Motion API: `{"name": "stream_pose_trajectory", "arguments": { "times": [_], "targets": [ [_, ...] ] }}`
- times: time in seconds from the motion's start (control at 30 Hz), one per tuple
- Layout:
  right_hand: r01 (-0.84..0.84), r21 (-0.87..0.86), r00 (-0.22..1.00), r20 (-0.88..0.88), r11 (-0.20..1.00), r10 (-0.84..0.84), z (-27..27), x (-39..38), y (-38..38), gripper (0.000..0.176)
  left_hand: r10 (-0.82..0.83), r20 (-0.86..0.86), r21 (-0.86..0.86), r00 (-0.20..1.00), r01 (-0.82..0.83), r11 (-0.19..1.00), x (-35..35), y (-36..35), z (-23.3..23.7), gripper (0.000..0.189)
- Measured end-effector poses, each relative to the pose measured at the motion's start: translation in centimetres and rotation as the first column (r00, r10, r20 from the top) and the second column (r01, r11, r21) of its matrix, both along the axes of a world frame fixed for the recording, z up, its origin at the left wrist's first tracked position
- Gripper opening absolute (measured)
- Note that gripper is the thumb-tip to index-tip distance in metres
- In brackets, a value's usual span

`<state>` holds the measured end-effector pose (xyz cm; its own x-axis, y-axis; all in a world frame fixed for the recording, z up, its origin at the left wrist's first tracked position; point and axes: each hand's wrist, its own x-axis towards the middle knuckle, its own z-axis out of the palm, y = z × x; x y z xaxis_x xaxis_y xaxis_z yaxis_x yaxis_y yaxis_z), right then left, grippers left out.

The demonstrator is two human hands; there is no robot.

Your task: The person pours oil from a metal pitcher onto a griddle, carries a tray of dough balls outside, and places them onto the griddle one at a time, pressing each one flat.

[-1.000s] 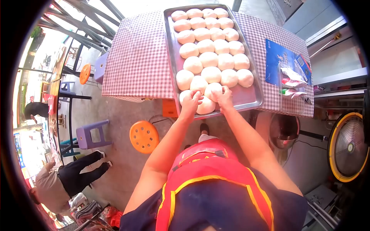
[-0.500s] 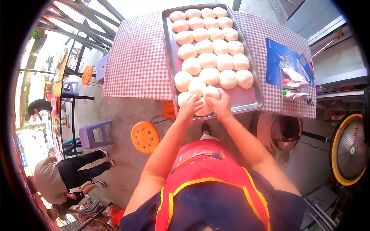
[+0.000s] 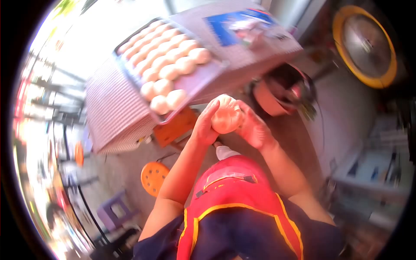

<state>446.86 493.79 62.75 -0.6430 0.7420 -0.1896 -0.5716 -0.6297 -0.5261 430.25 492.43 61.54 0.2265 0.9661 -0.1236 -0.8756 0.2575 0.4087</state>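
Note:
A pale dough ball (image 3: 227,120) is held in front of my apron, between my two hands. My left hand (image 3: 205,125) curves around its left side. On the other side, my right hand (image 3: 255,126) presses against it with the fingers bent inward. The upper surface of the dough looks uneven, but blur hides the detail. Beyond my hands, a metal tray (image 3: 207,77) lies on the table with rows of round dough balls (image 3: 161,64) on it. The tray's near edge is a short way from my hands.
The tray rests on a checked tablecloth (image 3: 113,102), beside a blue sheet (image 3: 220,29) with small packets. An orange stool (image 3: 154,178) and purple stool (image 3: 116,211) stand at left. At right are a bucket-like container (image 3: 271,99) and a yellow-rimmed fan (image 3: 366,47).
Both hands have come away from the tray's near end, carrying a dough ball back toward my body. My view has turned right, so the tray and table appear farther left.

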Motion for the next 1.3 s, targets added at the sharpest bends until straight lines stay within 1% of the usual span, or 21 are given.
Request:
{"name": "stream_pose_trajectory", "arguments": {
  "times": [0.03,0.07,0.17,0.23,0.3,0.4,0.43,0.5,0.57,0.63,0.67,0.77,0.8,0.83,0.87,0.9,0.93,0.97,1.03,1.17,1.3],
  "targets": [
    [-0.012,-0.033,0.989,-0.149,0.999,0.007,0.7,2.1,-2.4,0.07,-0.037,-0.143,-0.022,0.989,0.034,0.999,3.3,-1.1,0.1,0.037],
    [0.073,-0.065,0.984,-0.161,0.995,-0.083,0.0,4.7,-5.2,0.065,-0.077,-0.252,-0.007,0.965,0.078,0.997,6.8,-2.6,-0.3,0.037],
    [0.365,-0.124,0.923,-0.084,0.923,-0.376,-3.2,14.2,-13.5,0.051,-0.188,-0.557,0.077,0.809,0.276,0.958,17.4,-7.8,-0.4,0.034],
    [0.529,-0.152,0.835,-0.082,0.835,-0.545,-1.6,19.7,-20.0,0.049,-0.213,-0.727,0.138,0.653,0.443,0.886,23.4,-11.8,-0.3,0.033],
    [0.667,-0.175,0.737,0.011,0.724,-0.676,-1.6,24.8,-26.1,0.05,-0.311,-0.732,0.162,0.606,0.598,0.785,28.8,-15.8,0.3,0.035],
    [0.823,-0.19,0.556,0.071,0.536,-0.828,-3.0,32.5,-35.6,0.051,-0.299,-0.82,0.201,0.488,0.734,0.648,35.9,-21.2,0.4,0.038],
    [0.85,-0.195,0.511,0.076,0.49,-0.856,-3.3,34.1,-38.7,0.052,-0.377,-0.809,0.146,0.451,0.775,0.615,37.2,-22.7,0.5,0.038],
    [0.923,-0.18,0.311,-0.173,0.34,-0.935,-4.7,38.7,-44.4,0.048,-0.507,-0.78,0.026,0.367,0.829,0.559,40.8,-25.3,-0.9,0.039],
    [0.976,-0.17,0.119,-0.118,0.139,-0.986,-5.6,44.7,-52.1,0.046,-0.499,-0.823,0.019,0.272,0.891,0.454,45.6,-28.3,-1.6,0.038],
    [0.987,-0.154,-0.069,-0.122,-0.05,-0.99,-4.6,50.9,-59.7,0.044,-0.485,-0.848,0.027,0.214,0.931,0.364,51.6,-31.7,-3.0,0.038],
    [0.924,0.35,-0.277,0.327,-0.157,-0.903,-10.4,55.6,-64.9,0.044,-0.485,-0.854,0.002,0.187,0.934,0.357,54.5,-33.8,-3.1,0.036],
    [0.915,0.188,-0.379,0.098,-0.357,-0.92,-4.5,63.3,-74.5,0.047,-0.504,-0.861,-0.1,0.067,0.949,0.298,63.6,-39.1,-6.4,0.033],
    [0.847,0.313,-0.459,0.021,-0.43,-0.888,-5.6,66.9,-77.8,0.048,-0.514,-0.857,-0.121,0.033,0.957,0.264,66.4,-41.1,-6.2,0.033],
    [0.679,0.009,-0.601,0.581,-0.734,-0.549,-6.7,69.1,-81.3,0.046,-0.52,-0.854,-0.156,-0.015,0.961,0.228,68.3,-43.1,-5.9,0.032],
    [0.692,0.37,-0.692,0.585,-0.62,-0.422,-8.2,71.5,-85.9,0.04,-0.528,-0.848,-0.18,-0.053,0.965,0.193,70.3,-44.9,-5.6,0.031],
    [0.605,0.459,-0.685,0.717,-0.651,-0.131,-8.1,73.4,-88.2,0.035,-0.527,-0.846,-0.196,-0.082,0.967,0.165,72.1,-46.3,-5.3,0.031],
    [0.514,0.577,-0.765,0.644,-0.634,-0.034,-12.5,76.0,-92.8,0.034,-0.528,-0.843,-0.209,-0.105,0.967,0.142,73.8,-47.7,-5.1,0.03],
    [0.494,0.746,-0.742,0.629,-0.447,0.231,-12.6,77.3,-95.4,0.035,-0.528,-0.84,-0.221,-0.124,0.967,0.125,75.3,-48.9,-5.0,0.03],
    [0.667,0.709,-0.512,0.659,-0.227,0.551,-10.8,78.9,-97.7,0.034,-0.518,-0.841,-0.258,-0.157,0.958,0.128,77.2,-50.0,-5.2,0.028],
    [0.836,0.499,-0.233,0.7,-0.229,0.675,-10.1,81.6,-97.3,0.031,-0.494,-0.844,-0.301,-0.207,0.946,0.118,80.3,-51.5,-5.6,0.027],
    [0.801,0.596,-0.433,0.641,-0.056,0.634,-11.7,84.5,-94.0,0.033,-0.452,-0.865,-0.307,-0.218,0.942,0.134,82.8,-52.4,-5.2,0.027]
  ]
}}
